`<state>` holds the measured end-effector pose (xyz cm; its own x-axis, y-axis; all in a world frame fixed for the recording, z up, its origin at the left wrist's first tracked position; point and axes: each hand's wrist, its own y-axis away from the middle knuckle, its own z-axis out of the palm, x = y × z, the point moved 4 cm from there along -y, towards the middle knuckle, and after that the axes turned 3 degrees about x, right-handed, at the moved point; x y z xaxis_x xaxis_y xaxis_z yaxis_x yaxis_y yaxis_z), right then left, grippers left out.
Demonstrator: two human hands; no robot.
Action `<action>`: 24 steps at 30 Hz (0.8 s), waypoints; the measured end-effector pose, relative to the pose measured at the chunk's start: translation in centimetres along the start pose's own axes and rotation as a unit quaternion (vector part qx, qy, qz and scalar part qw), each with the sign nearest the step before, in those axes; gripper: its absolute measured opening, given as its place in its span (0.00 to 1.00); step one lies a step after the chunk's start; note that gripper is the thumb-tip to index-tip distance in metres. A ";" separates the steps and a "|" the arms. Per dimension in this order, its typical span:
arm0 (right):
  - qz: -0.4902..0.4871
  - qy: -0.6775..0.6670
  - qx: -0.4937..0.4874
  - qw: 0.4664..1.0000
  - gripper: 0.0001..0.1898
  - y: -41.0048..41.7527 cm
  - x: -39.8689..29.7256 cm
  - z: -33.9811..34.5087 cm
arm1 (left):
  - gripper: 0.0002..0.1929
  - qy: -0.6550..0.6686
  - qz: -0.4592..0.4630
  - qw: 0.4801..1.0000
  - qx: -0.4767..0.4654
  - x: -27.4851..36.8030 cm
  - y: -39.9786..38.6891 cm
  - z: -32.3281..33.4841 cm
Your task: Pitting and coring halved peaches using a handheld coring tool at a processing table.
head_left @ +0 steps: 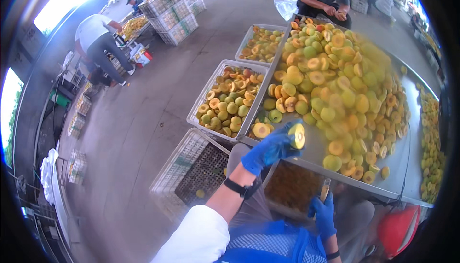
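Observation:
My left hand (275, 148), in a blue glove, grips a halved yellow-green stone fruit (298, 136) above the near edge of the metal table (312, 155). The fruit's cut face is turned towards the right, its centre brownish. Lower down, my right hand (323, 212), also gloved in blue, is closed around the pale handle of a small tool (325, 191) with a metal tip pointing up. Beyond my hands rises a large heap of stone fruit (334, 86), many halved, part of it blurred by a haze on the lens.
Between my knees stands a bin (293, 187) of brown matter. To the left are a mostly bare plastic crate (183, 169) and two fruit-filled crates (230, 101) (262, 43). A seated person (325, 0) works across the table. A red object (399, 229) lies at lower right.

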<state>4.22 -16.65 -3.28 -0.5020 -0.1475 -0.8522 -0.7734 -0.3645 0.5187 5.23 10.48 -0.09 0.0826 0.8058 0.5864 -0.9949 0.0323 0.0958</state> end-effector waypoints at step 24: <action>-0.350 0.346 0.046 0.869 0.19 1.6 -7.4 6.2 | 0.19 -0.278 0.243 0.902 0.223 -6.7 4.2 2.2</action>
<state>4.30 -10.39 4.31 0.4322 -0.4489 -0.7821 -0.8395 -0.5169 -0.1673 0.65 3.90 -1.84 -0.2181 0.2356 0.9471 -0.8095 -0.5856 -0.0407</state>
